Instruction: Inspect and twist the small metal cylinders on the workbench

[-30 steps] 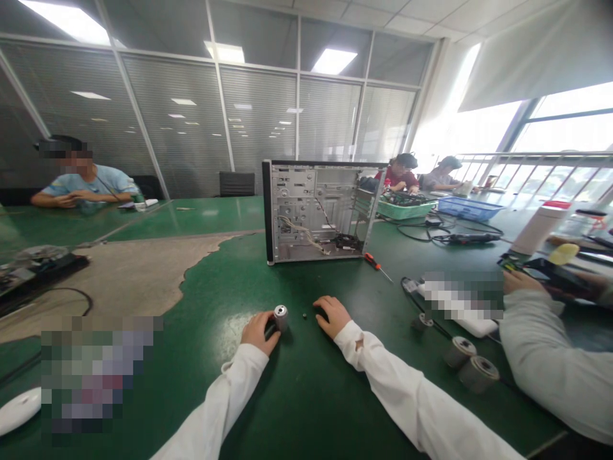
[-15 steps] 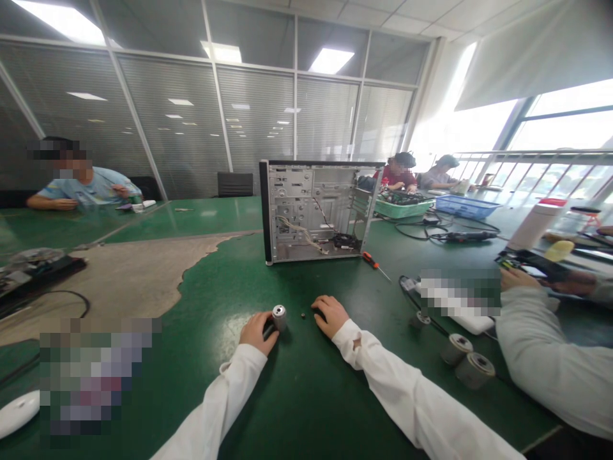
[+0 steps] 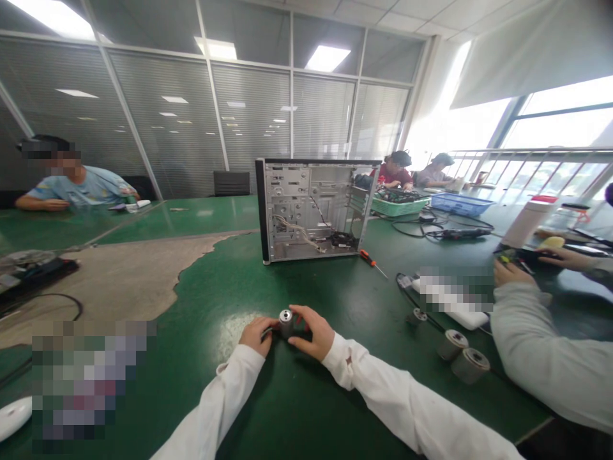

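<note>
A small upright metal cylinder (image 3: 286, 327), with holes in its bright top, stands on the green table between my hands. My left hand (image 3: 257, 335) has its fingers closed against the cylinder's left side. From the right, my right hand (image 3: 313, 333) curves round it, index finger by the top rim and thumb low at the front. Beyond my hands is an open computer case (image 3: 316, 211) with loose wires and a black fan inside. An orange-handled screwdriver (image 3: 368, 258) lies at the case's lower right corner.
Two larger metal cylinders (image 3: 470, 365) and a smaller one (image 3: 420, 315) stand to the right, near a white power strip (image 3: 467, 313). A co-worker's grey sleeve (image 3: 541, 364) reaches in there. Green (image 3: 402, 206) and blue (image 3: 462, 203) baskets sit farther back.
My right hand has moved left and closed round the cylinder, which has shifted slightly right. The tiny dark part that lay between my hands is out of sight.
</note>
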Action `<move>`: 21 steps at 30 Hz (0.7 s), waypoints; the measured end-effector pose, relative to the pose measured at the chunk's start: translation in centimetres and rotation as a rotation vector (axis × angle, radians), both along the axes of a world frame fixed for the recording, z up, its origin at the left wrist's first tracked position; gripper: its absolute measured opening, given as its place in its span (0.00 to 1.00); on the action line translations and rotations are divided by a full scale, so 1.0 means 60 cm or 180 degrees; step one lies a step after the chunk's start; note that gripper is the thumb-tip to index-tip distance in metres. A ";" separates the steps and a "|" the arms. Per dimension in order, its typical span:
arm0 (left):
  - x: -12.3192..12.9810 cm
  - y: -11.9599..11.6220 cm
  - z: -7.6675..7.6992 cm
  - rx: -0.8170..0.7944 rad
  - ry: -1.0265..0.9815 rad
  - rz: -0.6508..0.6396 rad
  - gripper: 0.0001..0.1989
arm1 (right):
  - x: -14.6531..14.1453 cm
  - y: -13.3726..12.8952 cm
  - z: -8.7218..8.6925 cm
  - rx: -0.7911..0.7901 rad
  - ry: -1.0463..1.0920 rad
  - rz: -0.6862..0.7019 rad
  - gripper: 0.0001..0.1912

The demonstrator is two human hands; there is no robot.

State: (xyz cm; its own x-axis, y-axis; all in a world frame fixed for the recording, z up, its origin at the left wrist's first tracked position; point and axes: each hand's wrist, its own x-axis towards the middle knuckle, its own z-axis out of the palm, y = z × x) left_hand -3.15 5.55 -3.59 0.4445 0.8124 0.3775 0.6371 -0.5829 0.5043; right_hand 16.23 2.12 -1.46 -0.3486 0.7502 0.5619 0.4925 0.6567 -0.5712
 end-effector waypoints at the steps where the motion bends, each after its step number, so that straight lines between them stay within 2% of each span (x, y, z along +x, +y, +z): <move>1: 0.002 -0.001 0.000 0.0017 -0.0051 -0.0213 0.15 | -0.005 -0.004 0.001 0.0023 -0.0015 0.0022 0.29; 3: 0.006 -0.005 0.003 0.0058 -0.0100 -0.0565 0.15 | -0.008 -0.010 0.003 0.0072 -0.0059 0.0012 0.25; 5: 0.010 -0.010 0.011 0.0091 -0.0075 -0.0731 0.15 | -0.003 -0.016 0.011 0.0065 -0.0144 -0.0025 0.21; 10: 0.016 -0.021 0.033 -0.0086 0.0053 -0.0539 0.14 | 0.048 -0.061 0.048 -0.0104 -0.0752 -0.0428 0.17; 13: 0.017 -0.020 0.035 -0.0162 0.0054 -0.0490 0.13 | 0.107 -0.099 0.062 -0.0135 -0.1262 -0.1004 0.14; 16: 0.018 -0.016 0.029 -0.0103 -0.0002 -0.0489 0.13 | 0.177 -0.127 0.061 -0.0101 -0.1778 -0.1754 0.13; 21: 0.020 -0.012 0.017 -0.0041 -0.0115 -0.0386 0.13 | 0.275 -0.138 0.050 -0.0029 -0.2631 -0.2866 0.15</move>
State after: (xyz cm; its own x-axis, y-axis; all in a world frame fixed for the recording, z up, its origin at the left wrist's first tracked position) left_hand -1.92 4.83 -2.58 0.5259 0.7584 0.3849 0.5436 -0.6478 0.5337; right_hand 32.71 -6.14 1.55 0.0478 0.9105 0.4107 0.9860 -0.1088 0.1265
